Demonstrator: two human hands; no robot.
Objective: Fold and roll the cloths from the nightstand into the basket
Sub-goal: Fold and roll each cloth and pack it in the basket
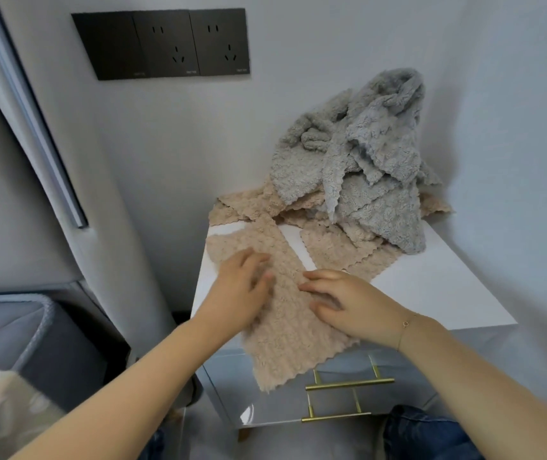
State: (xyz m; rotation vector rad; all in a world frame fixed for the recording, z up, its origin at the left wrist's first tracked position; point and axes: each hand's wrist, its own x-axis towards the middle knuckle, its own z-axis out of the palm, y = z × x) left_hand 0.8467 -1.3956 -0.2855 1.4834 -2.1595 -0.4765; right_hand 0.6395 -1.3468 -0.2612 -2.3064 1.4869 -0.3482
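Both the left hand [240, 287] and right hand [348, 305] press flat, fingers relaxed, on a folded beige cloth [285, 313] overhanging the nightstand [431, 293] front-left edge, so rolling it likely comes next.

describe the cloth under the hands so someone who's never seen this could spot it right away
Find the white nightstand in the corner below the dark wall sockets. On its front left lies a long beige cloth, one end hanging over the drawers. Unlike the other beige cloths and the grey heap behind, it lies flattened under the left hand and right hand.
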